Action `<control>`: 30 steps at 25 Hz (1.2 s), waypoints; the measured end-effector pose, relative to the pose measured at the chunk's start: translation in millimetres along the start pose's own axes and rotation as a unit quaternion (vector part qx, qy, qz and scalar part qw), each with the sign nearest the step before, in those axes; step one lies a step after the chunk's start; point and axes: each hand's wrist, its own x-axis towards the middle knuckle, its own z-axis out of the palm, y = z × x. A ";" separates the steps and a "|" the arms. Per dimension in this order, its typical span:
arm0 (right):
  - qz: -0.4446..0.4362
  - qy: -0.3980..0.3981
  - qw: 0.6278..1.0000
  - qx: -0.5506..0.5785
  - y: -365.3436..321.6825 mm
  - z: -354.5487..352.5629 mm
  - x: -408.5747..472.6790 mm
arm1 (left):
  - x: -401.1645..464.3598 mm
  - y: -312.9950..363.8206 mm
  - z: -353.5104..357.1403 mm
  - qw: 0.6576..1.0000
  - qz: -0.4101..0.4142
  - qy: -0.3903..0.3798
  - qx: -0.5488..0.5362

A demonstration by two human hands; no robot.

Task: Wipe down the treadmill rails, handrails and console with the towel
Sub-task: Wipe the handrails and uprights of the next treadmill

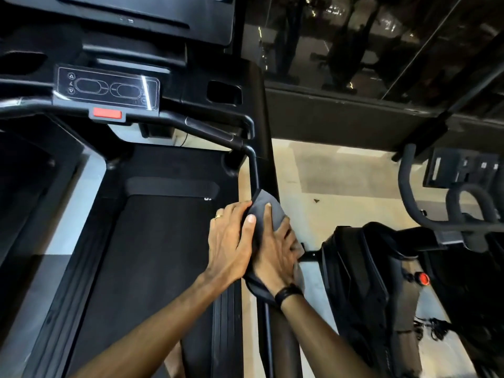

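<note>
On right black tubular handrail (255, 170): both hands wrap dark grey cloth towel (263, 211) round it (left hand (229, 241) grip curled, right hand (278, 255) grip clamped).

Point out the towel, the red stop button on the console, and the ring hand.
towel (263, 211): head view, upper fold over the handrail.
red stop button (107, 114): head view, centre of its face.
left hand (229, 241): head view, back of the hand.

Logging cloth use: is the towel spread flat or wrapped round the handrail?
Wrapped: the towel curves round the right handrail, gripped by both hands, left hand and right hand.
</note>
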 end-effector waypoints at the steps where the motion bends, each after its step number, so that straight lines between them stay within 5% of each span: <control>1: 0.001 0.002 1.000 -0.005 -7.0 -0.3 17.4 | 8.2 -3.8 0.8 1.000 -0.004 0.000 0.009; 8: 0.000 -0.006 0.998 -0.067 -44.0 -12.9 125.5 | 82.6 -10.8 6.8 0.990 0.029 -0.070 0.121; 14: -0.005 0.009 0.998 -0.061 -40.1 -9.1 129.1 | 98.0 -23.6 5.5 0.981 0.099 -0.139 0.094; 30: -0.037 0.042 0.998 -0.035 5.1 -4.8 -56.0 | -34.9 7.4 -31.0 0.981 0.129 -0.124 0.081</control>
